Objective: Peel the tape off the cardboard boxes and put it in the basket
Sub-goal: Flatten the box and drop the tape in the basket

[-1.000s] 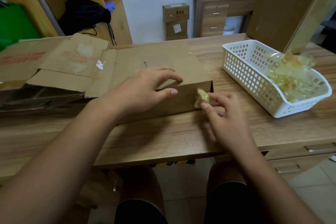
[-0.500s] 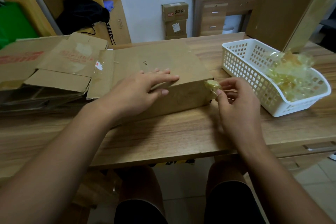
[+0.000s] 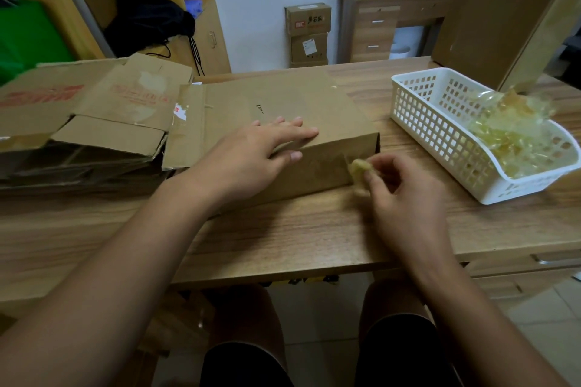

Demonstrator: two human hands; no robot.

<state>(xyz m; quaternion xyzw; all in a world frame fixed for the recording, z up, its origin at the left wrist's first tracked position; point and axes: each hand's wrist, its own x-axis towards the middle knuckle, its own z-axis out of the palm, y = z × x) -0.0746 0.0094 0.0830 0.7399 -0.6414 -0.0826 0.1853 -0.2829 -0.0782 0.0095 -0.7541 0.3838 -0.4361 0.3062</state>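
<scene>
One left hand (image 3: 251, 157), one right hand (image 3: 405, 198), one basket (image 3: 418, 74), one tape wad (image 3: 358, 168), two stacked boxes (image 3: 308, 17) behind.

Wood-grain table (image 3: 314, 239) spanned the frame, its front edge across the lower middle. Centre: a low brown cardboard box (image 3: 283, 104) lay on it. Left: a heap of flattened cartons (image 3: 94, 110), against that box's left flap. Right: a white lattice basket (image 3: 440, 135), apart from the box. Upper right: a tall carton (image 3: 503, 9) stood behind the basket.

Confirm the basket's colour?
The basket is white, with gridded holes in its walls; head view shows it best.
</scene>
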